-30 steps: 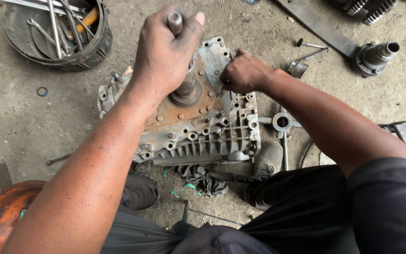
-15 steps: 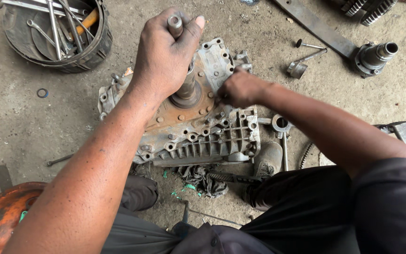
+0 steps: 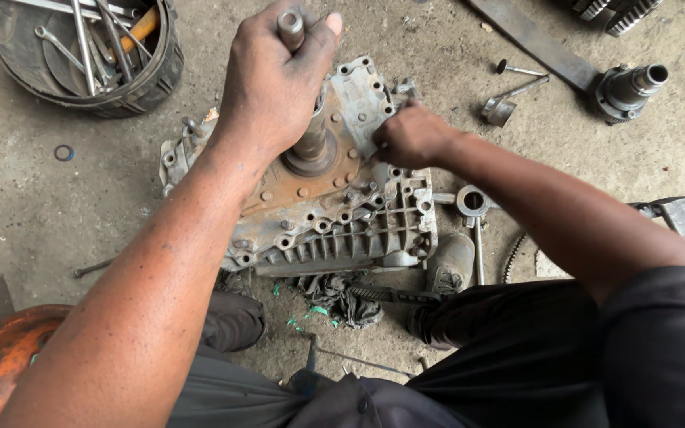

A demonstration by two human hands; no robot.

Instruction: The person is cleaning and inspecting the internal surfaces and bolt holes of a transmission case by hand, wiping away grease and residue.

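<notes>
While the left hand (image 3: 275, 83) clenches the upright steel shaft (image 3: 308, 119) rising from the grimy grey cast-metal gearbox housing (image 3: 334, 214) on the concrete floor (image 3: 25, 214), right-hand fingers (image 3: 410, 136) pinch something hidden at its cover; a slip there could skin knuckles on the bolt bosses.

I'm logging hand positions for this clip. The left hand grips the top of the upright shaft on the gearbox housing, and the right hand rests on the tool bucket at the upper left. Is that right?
Not quite. The left hand does grip the top of the upright shaft on the gearbox housing, but the right hand is on the housing's upper edge, not on the tool bucket, which stands untouched. The head view shows this.
</notes>
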